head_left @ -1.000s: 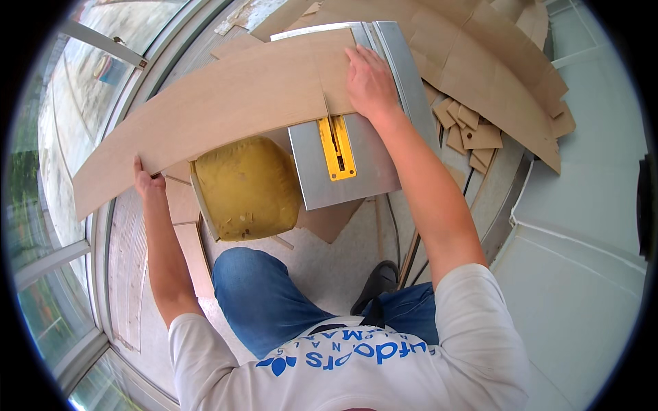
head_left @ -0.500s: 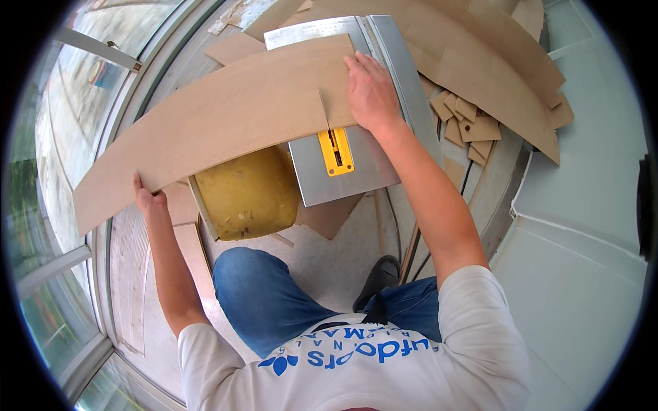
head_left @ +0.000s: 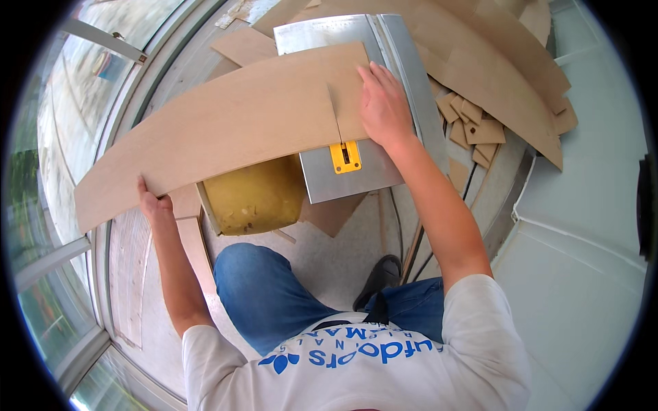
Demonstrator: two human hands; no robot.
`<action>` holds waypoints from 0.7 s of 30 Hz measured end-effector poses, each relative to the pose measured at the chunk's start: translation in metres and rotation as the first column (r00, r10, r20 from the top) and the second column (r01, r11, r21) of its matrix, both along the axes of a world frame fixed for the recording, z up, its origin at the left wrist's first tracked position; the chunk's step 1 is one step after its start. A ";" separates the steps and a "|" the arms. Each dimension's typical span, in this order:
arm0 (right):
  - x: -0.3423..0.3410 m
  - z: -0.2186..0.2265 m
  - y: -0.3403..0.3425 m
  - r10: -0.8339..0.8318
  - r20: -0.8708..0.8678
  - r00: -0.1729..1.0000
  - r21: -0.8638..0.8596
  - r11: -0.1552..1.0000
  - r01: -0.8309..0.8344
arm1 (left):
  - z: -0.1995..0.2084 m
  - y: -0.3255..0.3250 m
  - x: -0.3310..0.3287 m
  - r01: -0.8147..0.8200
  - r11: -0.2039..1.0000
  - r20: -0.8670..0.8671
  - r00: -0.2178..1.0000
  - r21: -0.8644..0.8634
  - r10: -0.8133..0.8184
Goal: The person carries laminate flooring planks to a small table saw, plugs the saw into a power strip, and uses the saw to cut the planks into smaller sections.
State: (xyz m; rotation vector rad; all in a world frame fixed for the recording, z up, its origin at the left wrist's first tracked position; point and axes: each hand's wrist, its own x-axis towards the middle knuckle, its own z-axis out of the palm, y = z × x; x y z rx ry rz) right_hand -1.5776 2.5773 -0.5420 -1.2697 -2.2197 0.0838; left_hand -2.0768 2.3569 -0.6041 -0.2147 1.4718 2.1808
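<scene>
A long brown fibreboard panel (head_left: pixel 226 120) lies across a silver table saw (head_left: pixel 346 183), its left part reaching beyond the table. A thin slit runs into the panel from its near edge, in line with the slotted yellow insert (head_left: pixel 347 162). My left hand (head_left: pixel 155 202) grips the near edge at the far left, thumb on top, the other fingers mostly hidden underneath. My right hand (head_left: pixel 387 109) holds the panel's right end, fingers pointing away from me and lying along the edge. The saw blade cannot be made out.
Below the panel stands a worn yellow container (head_left: pixel 257 198). Small board offcuts (head_left: pixel 473 120) lie in a heap at right, beside large brown panels (head_left: pixel 493 75). A dark cable (head_left: pixel 397 222) runs along the floor. Windows (head_left: pixel 62 267) line the left; a pale wall (head_left: pixel 582 178) borders the right.
The panel has shifted nearer to me and slightly right, covering more of the yellow insert. The visible slit looks longer. My right hand moved with the panel; my left hand moved little.
</scene>
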 end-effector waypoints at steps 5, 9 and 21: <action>0.002 0.002 -0.006 -0.006 -0.004 1.000 -0.007 1.000 0.006 | -0.001 -0.011 0.001 0.014 1.000 -0.009 1.000 -0.001 -0.014; 0.001 0.001 -0.008 -0.013 -0.004 1.000 -0.001 1.000 0.013 | 0.002 -0.013 0.004 0.024 1.000 -0.017 1.000 -0.008 -0.024; 0.012 -0.001 -0.022 -0.021 0.048 0.999 -0.021 1.000 0.022 | 0.009 -0.025 0.019 0.037 0.998 0.008 0.999 -0.057 -0.037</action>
